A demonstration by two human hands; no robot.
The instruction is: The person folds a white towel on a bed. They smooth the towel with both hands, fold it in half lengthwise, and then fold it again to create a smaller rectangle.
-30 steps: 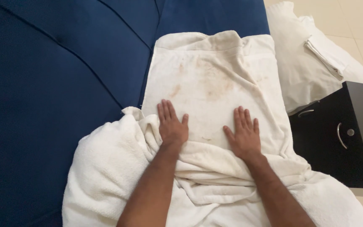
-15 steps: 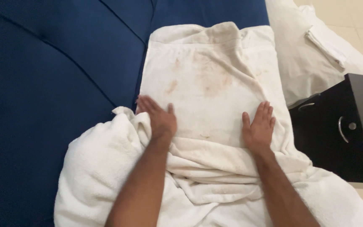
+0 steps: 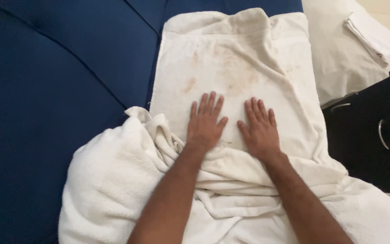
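I note the left hand (image 3: 206,122) lying palm down with fingers spread, gripping nothing, pressed flat on the white towel (image 3: 231,77); the right hand (image 3: 260,129) lies just beside it in the same manner, fingers fanned and open, the two thumbs near each other but apart. Both rest on the lower middle of the smoothed panel, a placement that I judge serves to hold the cloth flat against the cushion. The towel lies lengthwise on the blue sofa (image 3: 55,104), its far edge turned over in a loose fold, with brownish stains across the flat part above the fingertips. Nearer to me the same towel is bunched into thick folds (image 3: 113,180) beneath and around both forearms, so only the far portion is spread out. To the right, a black cabinet (image 3: 375,144) with curved metal handles stands close against the towel's edge, and beyond it more white linen (image 3: 353,49) lies heaped, with a folded piece on top
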